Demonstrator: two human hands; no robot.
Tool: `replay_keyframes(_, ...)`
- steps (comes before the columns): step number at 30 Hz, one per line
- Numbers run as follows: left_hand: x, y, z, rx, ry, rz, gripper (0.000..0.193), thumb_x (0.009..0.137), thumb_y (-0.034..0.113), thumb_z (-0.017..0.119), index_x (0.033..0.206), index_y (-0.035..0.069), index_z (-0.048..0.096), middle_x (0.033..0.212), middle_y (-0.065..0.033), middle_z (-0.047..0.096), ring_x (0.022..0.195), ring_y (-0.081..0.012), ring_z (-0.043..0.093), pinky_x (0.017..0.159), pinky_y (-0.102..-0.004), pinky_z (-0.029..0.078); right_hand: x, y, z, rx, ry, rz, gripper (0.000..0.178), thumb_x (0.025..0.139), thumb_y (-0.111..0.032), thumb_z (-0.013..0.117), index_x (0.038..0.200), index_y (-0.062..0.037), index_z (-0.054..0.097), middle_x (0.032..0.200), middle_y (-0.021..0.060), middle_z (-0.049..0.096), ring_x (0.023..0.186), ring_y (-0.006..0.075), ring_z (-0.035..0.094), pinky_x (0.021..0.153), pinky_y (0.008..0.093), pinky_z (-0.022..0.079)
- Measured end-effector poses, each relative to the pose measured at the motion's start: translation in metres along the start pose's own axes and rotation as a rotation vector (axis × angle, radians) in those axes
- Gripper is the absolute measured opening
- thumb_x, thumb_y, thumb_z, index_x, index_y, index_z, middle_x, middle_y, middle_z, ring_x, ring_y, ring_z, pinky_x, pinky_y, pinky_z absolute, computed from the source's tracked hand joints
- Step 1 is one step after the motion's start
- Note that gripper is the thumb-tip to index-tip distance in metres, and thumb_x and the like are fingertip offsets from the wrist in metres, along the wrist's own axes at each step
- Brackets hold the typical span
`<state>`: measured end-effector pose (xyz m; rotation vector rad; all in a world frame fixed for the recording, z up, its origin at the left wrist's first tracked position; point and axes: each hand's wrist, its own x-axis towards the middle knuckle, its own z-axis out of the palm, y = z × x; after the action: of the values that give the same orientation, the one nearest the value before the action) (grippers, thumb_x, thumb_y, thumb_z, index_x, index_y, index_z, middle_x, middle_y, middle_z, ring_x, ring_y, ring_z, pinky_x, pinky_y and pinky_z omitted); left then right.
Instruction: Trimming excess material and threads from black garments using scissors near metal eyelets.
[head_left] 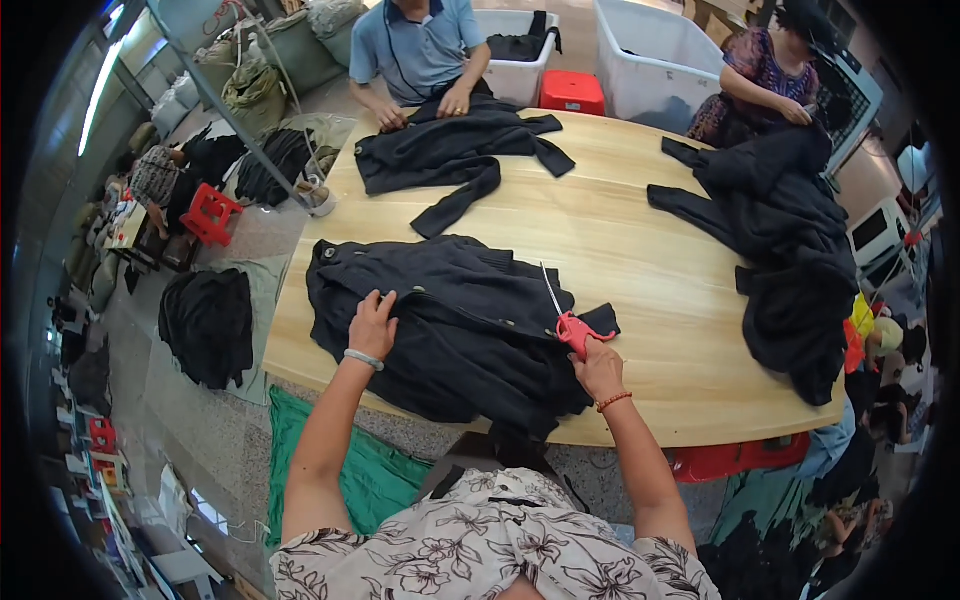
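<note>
A black button-front knit cardigan (pixel 470 365) lies spread on the wooden table (pixel 610 220) in front of me, with several buttons along its front edge. My left hand (pixel 373 328) rests on its left part, fingers apart, near the button band. In my right hand (pixel 600 370) is a pair of scissors (pixel 573 330) with pinkish-red handles. Its blades point up and away over the cardigan's right side. Whether the blades touch the fabric I cannot tell.
Across the table a person in a blue shirt handles another black garment (pixel 430 160). At the far right a seated person is beside a pile of black garments (pixel 780 240). White bins (pixel 655 80) and a red stool (pixel 572 92) stand behind. Green cloth (pixel 340 475) covers floor at my left.
</note>
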<state>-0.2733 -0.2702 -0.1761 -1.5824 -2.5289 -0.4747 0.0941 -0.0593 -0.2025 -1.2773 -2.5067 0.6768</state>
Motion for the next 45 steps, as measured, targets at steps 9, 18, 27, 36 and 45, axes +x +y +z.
replay_keyframes(9, 0.023, -0.019, -0.010, -0.137, 0.040, 0.131, 0.035, 0.079, 0.008, 0.065, 0.114, 0.010, 0.063, 0.099, -0.0097, 0.055, 0.094, -0.0290, 0.058, 0.071, -0.0386, 0.054, 0.022, -0.010, 0.017, -0.050, 0.022, 0.032, 0.029, 0.080, -0.020, 0.070, 0.106, -0.0089, 0.064, 0.093, 0.0188, 0.067, 0.087, 0.0400, 0.064, 0.076, 0.0481, 0.051)
replay_keyframes(18, 0.116, -0.097, -0.079, -0.225, 0.357, 0.272, 0.030, 0.068, -0.005, 0.062, 0.095, 0.007, 0.065, 0.094, -0.0112, 0.060, 0.085, -0.0301, 0.062, 0.070, -0.0380, 0.052, 0.052, -0.071, -0.043, -0.101, 0.410, -0.027, 0.011, 0.084, -0.015, 0.068, 0.087, -0.0065, 0.063, 0.072, 0.0186, 0.061, 0.067, 0.0385, 0.061, 0.058, 0.0437, 0.046)
replay_keyframes(27, 0.051, -0.168, -0.040, -0.265, -0.149, 0.558, 0.035, 0.071, 0.006, 0.069, 0.106, 0.008, 0.065, 0.118, -0.0126, 0.059, 0.109, -0.0308, 0.056, 0.090, -0.0411, 0.045, -0.014, -0.142, -0.048, -0.544, -0.231, 0.187, 0.016, 0.077, -0.014, 0.069, 0.087, -0.0042, 0.061, 0.081, 0.0147, 0.064, 0.079, 0.0357, 0.063, 0.067, 0.0461, 0.051)
replay_keyframes(36, 0.034, -0.141, -0.016, -0.641, -0.158, -0.048, 0.036, 0.074, 0.002, 0.072, 0.108, 0.004, 0.060, 0.091, -0.0085, 0.055, 0.074, -0.0228, 0.054, 0.068, -0.0320, 0.048, -0.026, -0.206, -0.028, 0.138, -0.054, 0.117, 0.048, 0.074, 0.005, 0.063, 0.120, -0.0054, 0.053, 0.099, 0.0151, 0.060, 0.092, 0.0363, 0.059, 0.078, 0.0434, 0.048)
replay_keyframes(45, 0.035, -0.155, -0.003, -0.818, -0.360, -0.194, 0.023, 0.071, 0.000, 0.066, 0.092, 0.003, 0.058, 0.080, -0.0030, 0.051, 0.061, -0.0108, 0.048, 0.060, -0.0240, 0.044, 0.002, -0.246, 0.021, 0.095, -0.469, -0.163, 0.026, 0.083, -0.016, 0.066, 0.104, -0.0075, 0.053, 0.081, 0.0160, 0.062, 0.077, 0.0352, 0.063, 0.069, 0.0443, 0.049)
